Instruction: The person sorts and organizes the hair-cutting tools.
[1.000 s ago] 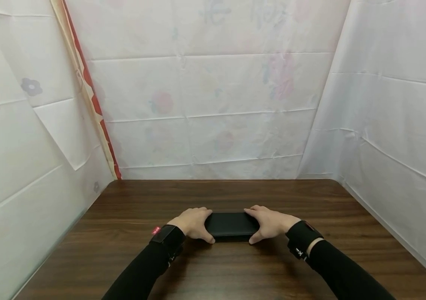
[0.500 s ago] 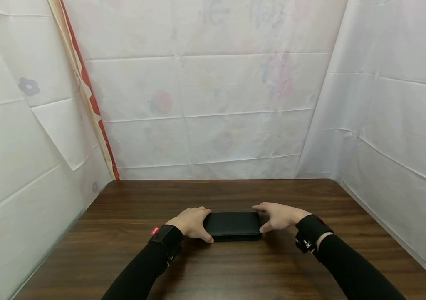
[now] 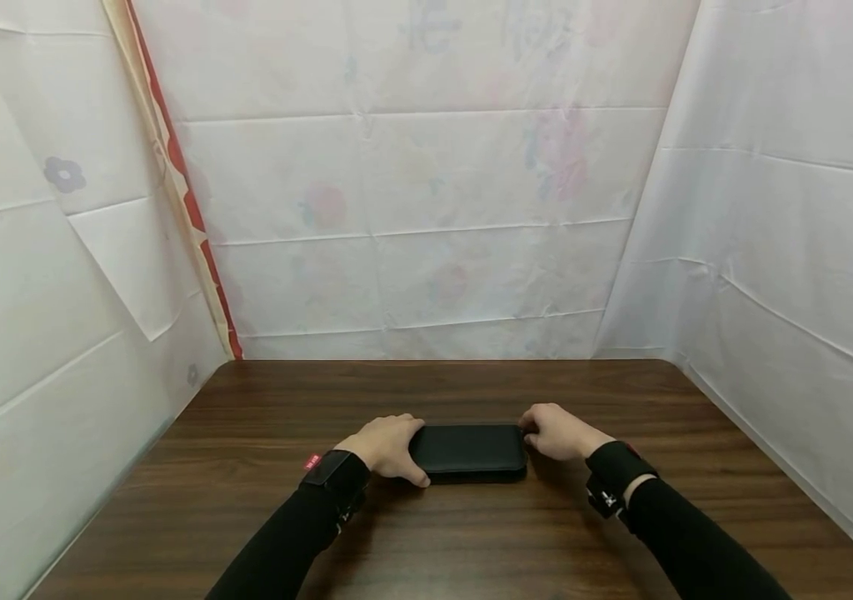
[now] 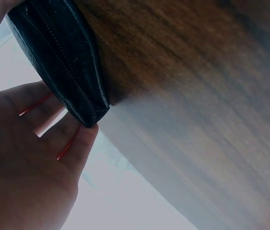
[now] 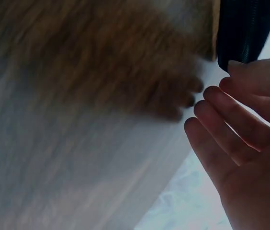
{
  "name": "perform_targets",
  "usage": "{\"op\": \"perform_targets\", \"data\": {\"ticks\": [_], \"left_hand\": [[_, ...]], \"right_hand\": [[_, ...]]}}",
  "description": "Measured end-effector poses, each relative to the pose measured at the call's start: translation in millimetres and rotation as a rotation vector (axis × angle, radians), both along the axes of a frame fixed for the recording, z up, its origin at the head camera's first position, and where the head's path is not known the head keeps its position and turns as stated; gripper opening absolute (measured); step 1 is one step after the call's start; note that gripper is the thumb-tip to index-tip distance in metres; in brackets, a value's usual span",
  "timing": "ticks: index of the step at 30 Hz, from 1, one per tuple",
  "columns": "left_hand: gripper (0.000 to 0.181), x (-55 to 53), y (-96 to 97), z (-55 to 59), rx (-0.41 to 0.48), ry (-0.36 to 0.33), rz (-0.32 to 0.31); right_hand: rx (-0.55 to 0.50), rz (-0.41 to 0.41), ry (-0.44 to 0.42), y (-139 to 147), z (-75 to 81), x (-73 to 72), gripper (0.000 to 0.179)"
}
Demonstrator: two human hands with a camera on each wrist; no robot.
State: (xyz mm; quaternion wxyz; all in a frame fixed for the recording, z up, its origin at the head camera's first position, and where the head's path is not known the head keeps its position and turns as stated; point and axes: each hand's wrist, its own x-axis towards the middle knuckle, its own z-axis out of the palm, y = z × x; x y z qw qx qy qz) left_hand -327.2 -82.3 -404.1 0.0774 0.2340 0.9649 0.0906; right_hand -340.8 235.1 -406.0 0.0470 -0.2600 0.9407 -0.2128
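A black leather-like wallet (image 3: pixel 469 450) with a zipper along its side lies flat on the wooden table, its teeth showing in the left wrist view on the wallet's edge (image 4: pixel 61 60). My left hand (image 3: pixel 391 450) grips the left end, thumb on the near side and fingers on the far side. At the far right corner is my right hand (image 3: pixel 557 432). Its thumb and index finger (image 5: pixel 257 79) pinch together at the wallet's corner, while the other fingers extend loosely. Whether a zipper pull lies between them is hidden.
The dark wooden table (image 3: pixel 284 400) spreads around the wallet. White printed sheets (image 3: pixel 426 183) hang along its back and both sides, with a red and cream strip (image 3: pixel 185 200) at the back left. Black bands with small devices circle both wrists.
My right hand has let go of the wallet's right end, drawn off to the right, then come back with thumb and index finger together at the far right corner. My left hand keeps its grip.
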Motion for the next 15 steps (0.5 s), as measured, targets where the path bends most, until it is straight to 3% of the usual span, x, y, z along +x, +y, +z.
{"op": "perform_targets", "data": {"ticks": [7, 15], "left_hand": [[0.093, 0.0, 0.1, -0.4, 0.005, -0.004, -0.003], [0.093, 0.7, -1.0, 1.4, 0.012, -0.008, -0.004]], "right_hand": [[-0.012, -0.06, 0.055, -3.6, -9.7, -6.3, 0.018], [-0.021, -0.055, 0.076, -6.4, -11.7, -6.6, 0.018]]}}
